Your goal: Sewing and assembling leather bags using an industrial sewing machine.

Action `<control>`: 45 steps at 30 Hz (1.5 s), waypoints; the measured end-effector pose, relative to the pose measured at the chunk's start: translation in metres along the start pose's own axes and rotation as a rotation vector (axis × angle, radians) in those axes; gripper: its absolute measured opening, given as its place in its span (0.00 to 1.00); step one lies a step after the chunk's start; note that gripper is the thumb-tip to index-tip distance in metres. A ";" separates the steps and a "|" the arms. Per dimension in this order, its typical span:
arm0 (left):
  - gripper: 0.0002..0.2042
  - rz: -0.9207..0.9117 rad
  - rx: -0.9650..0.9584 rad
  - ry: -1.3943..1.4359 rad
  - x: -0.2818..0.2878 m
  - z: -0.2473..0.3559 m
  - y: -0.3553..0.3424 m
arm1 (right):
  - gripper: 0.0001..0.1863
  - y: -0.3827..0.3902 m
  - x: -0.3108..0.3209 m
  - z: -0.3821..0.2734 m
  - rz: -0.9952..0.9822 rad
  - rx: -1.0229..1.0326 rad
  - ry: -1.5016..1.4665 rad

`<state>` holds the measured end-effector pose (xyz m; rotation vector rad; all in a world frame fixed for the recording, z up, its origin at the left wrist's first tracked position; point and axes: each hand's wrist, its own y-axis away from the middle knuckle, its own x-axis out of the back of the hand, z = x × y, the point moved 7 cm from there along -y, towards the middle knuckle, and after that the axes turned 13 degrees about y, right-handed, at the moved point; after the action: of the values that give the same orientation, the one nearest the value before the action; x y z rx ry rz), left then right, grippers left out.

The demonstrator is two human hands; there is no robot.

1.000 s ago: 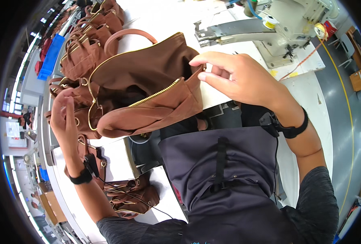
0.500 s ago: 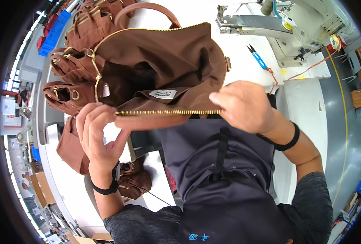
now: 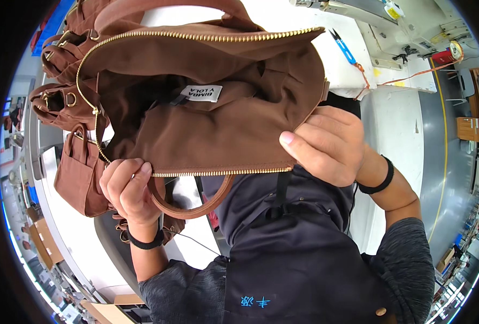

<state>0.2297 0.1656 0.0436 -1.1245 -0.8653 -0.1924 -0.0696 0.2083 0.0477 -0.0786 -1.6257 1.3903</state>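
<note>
A brown handbag (image 3: 218,140) gapes wide in front of me, its brown lining and a white label (image 3: 201,93) showing inside. A brass zipper (image 3: 207,36) runs round its opening. My left hand (image 3: 128,189) pinches the near edge at the left, thumb on the lining side. At the near right corner my right hand (image 3: 328,146) grips the bag's rim, thumb over the lining and fingers curled outside. One carrying handle (image 3: 193,212) hangs down from the near side between my hands. The other handle (image 3: 174,8) arches over the far side. The bag's outer bottom is hidden.
Several similar brown bags (image 3: 80,178) stand along the left side of the white table. Blue-handled thread snips (image 3: 344,48) on an orange cord lie at the far right, beside a sewing machine (image 3: 401,32). An open cardboard box (image 3: 107,313) is at the lower left.
The bag has tilted toward me, so more of its lining shows. Its near zipper edge is lower, and the near handle now hangs down. Both hands keep hold of the rim.
</note>
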 end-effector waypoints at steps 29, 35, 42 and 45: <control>0.13 -0.058 -0.002 -0.116 0.006 -0.005 0.007 | 0.15 0.022 -0.010 -0.019 0.086 -0.030 -0.138; 0.19 -0.146 0.008 -0.209 0.011 -0.033 -0.029 | 0.13 0.022 -0.006 -0.013 0.034 -0.055 -0.161; 0.35 -0.393 0.176 0.050 -0.001 -0.065 -0.056 | 0.15 0.021 0.002 -0.013 -0.002 -0.076 -0.187; 0.35 -0.415 0.131 0.141 -0.005 -0.060 -0.073 | 0.16 0.023 0.008 -0.010 0.005 -0.112 -0.167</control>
<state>0.2174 0.0806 0.0824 -0.7895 -0.9635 -0.5438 -0.0786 0.2279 0.0333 -0.0329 -1.8427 1.3376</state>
